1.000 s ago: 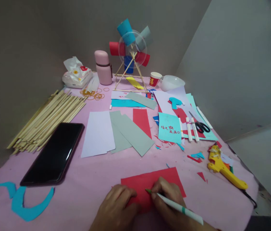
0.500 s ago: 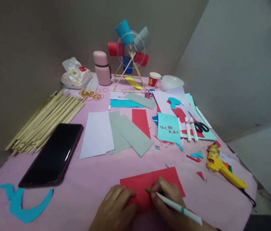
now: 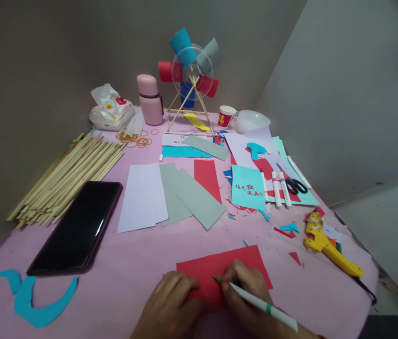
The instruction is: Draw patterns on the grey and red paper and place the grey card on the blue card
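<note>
A red paper sheet [image 3: 232,262] lies flat on the pink table cover near the front edge. My right hand [image 3: 244,294] pinches a white marker with a green tip [image 3: 258,305], and the tip touches the red sheet. My left hand [image 3: 171,306] rests on the sheet's left part with its fingers curled, pressing it down. The lower part of the sheet is hidden under both hands.
A black phone [image 3: 77,228] and a bundle of wooden sticks [image 3: 65,176] lie at the left. Grey, white and red paper strips [image 3: 181,193] fill the middle. A yellow glue gun [image 3: 329,249], scissors [image 3: 292,182] and markers lie at the right. A paper-cup wheel model [image 3: 192,70] and a pink flask [image 3: 148,99] stand at the back.
</note>
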### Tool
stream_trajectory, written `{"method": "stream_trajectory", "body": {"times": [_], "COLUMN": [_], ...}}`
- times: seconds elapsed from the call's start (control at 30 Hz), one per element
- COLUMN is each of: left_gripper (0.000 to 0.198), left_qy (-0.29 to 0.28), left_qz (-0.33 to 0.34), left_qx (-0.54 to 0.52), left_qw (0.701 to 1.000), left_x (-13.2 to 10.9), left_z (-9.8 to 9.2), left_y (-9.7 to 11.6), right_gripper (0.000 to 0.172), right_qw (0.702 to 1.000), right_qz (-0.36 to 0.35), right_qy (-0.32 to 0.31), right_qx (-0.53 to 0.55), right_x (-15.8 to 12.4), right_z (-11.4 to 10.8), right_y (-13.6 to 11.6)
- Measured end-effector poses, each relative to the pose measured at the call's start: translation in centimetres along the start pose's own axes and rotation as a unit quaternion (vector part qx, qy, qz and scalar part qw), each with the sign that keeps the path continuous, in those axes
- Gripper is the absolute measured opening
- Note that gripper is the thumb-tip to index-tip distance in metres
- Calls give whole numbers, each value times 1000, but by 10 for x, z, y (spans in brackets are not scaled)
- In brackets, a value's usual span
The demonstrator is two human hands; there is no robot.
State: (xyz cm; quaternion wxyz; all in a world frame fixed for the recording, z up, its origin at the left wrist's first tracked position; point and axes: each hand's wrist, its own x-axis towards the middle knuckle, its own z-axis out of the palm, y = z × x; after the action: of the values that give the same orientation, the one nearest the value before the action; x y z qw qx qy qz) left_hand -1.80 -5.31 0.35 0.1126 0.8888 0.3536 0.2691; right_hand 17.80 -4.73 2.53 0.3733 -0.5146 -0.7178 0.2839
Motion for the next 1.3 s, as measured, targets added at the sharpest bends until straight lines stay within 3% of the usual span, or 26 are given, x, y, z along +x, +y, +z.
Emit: {"method": "stream_trajectory", "body": {"times": [0.3,0.53,0.77,1.1,1.23,1.3], "left_gripper": [17,17,17,17,16,19], "left_qy": [-4,-13,-30,9,-16,10], "left_qz": [6,1,-4,0,-5,2], "left_qx": [4,6,-2,9,7,9], "left_qw": [1000,1000,1000,1000,1000,1000], "left_x": [1,1,-2,1,0,0], "left_z": [-3,-1,-1,2,2,3], "left_y": [0,0,-2,-1,0,0], "right_gripper": [13,14,14,14,16,16], "right_qw": [999,999,999,997,997,997], "right_qz": [-19,7,-11,-27,-24,-26], "right_qy": [29,-1,-11,-55,-51,-51], "right_qx": [-9,-33,-36,-37,-58,-53], "right_x": [0,5,3,3,4,4], "right_z": [1,-5,-3,0,0,-1], "right_y": [0,-7,-4,-2,-3,-3]}}
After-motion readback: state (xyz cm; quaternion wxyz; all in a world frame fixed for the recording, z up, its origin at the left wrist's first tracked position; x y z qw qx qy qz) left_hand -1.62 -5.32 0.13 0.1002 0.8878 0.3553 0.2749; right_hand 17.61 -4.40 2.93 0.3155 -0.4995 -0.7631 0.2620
